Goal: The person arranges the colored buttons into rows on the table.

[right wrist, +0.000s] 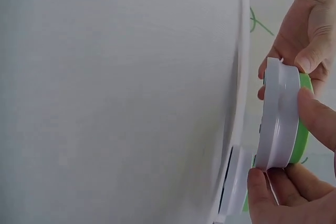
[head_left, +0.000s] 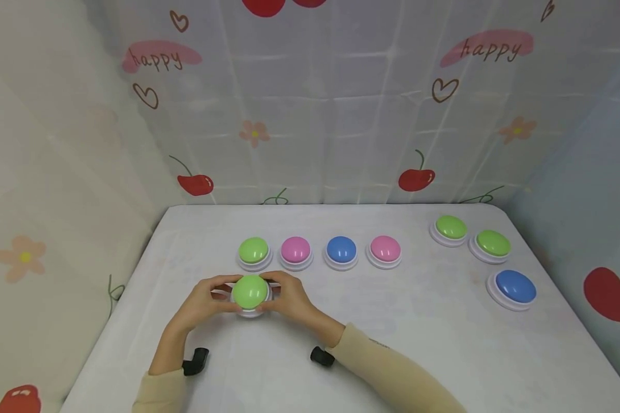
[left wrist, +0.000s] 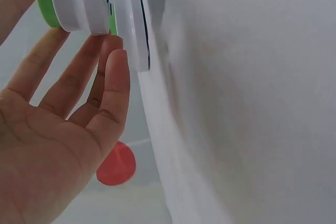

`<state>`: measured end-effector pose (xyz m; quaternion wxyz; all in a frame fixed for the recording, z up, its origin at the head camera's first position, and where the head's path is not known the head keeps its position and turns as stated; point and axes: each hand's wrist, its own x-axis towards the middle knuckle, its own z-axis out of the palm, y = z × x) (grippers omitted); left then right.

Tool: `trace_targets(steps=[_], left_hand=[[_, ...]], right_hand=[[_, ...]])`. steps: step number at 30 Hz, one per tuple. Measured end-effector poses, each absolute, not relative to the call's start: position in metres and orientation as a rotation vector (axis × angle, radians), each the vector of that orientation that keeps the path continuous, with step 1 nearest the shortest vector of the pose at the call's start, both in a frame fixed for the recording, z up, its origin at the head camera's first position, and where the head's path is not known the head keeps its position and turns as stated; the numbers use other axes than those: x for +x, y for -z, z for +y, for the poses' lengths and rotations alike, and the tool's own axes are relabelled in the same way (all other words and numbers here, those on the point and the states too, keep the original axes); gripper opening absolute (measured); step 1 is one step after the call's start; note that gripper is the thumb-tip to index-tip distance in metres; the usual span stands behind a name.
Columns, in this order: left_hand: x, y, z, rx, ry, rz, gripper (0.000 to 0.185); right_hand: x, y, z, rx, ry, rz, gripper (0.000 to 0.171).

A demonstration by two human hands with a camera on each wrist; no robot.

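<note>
Between both hands is a push button with a green dome (head_left: pixel 250 292) and a white base, raised above the white table. My left hand (head_left: pixel 201 304) holds its left side, with thumb in front and fingers at the side. On the opposite side, my right hand (head_left: pixel 293 299) pinches the rim between thumb and fingers. The right wrist view shows the button's white base (right wrist: pixel 278 114) edge-on. Just behind it stands a row of similar buttons: green (head_left: pixel 254 250), pink (head_left: pixel 295 250), blue (head_left: pixel 341 249) and another pink one (head_left: pixel 384 249).
Toward the table's right side sit two more green buttons, one at the back (head_left: pixel 450 228) and one beside it (head_left: pixel 493 244). A blue button (head_left: pixel 515 287) lies nearer. A patterned curtain (head_left: pixel 330 115) rises behind the table (head_left: pixel 418 321). Black wrist-worn pieces show below both hands.
</note>
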<state>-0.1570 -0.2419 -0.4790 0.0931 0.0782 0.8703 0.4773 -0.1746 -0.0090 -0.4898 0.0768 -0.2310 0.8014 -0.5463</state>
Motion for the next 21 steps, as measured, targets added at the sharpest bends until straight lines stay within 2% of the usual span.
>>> trace_targets(steps=[21], left_hand=[[-0.163, 0.490, -0.252, 0.217, -1.406, 2.564, 0.062]], right_hand=[[-0.186, 0.508, -0.023, -0.606, 1.541, 2.401, 0.062]])
